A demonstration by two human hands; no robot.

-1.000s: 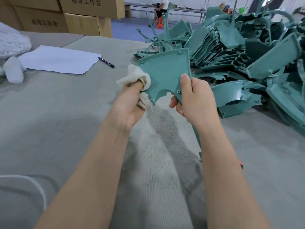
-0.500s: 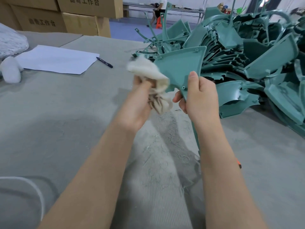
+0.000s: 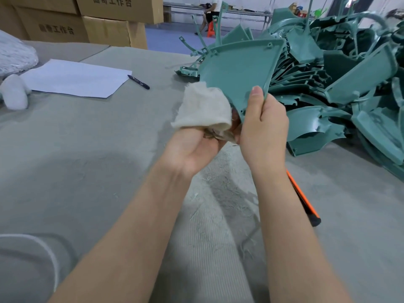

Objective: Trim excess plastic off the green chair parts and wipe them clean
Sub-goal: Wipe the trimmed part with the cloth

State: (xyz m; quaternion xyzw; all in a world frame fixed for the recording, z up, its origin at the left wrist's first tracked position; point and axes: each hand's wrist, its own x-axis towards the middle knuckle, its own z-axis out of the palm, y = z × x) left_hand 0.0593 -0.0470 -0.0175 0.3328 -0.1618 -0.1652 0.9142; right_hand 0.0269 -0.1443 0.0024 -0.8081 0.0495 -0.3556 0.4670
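Fingers [image 3: 254, 99] of the right hand [image 3: 263, 130] are closed on the narrow lower corner of a green chair panel [image 3: 238, 68], thumb pressed to its near face, so that the panel is held up off the tabletop [image 3: 76, 149]. The left hand [image 3: 192, 147] is curled shut around a bunched cream cloth [image 3: 203, 109], which is pressed against the panel's left edge.

Only the head view is given. Compared with a second ago, the panel is seen tipped further, its wide end swung up and to the right, and the cloth is carried from the left corner round to the lower left edge. Wiping is judged to be under way on this part, with a fresh stretch of surface now presented to the cloth; whether trimming is finished cannot be told.

Relative to the held panel, the heap of green chair parts [image 3: 341, 84] lies just behind and to the right, an orange-handled tool [image 3: 302, 197] lies below on the tabletop, and a sheet of paper [image 3: 74, 78] with a pen [image 3: 138, 82] lies well to the left.
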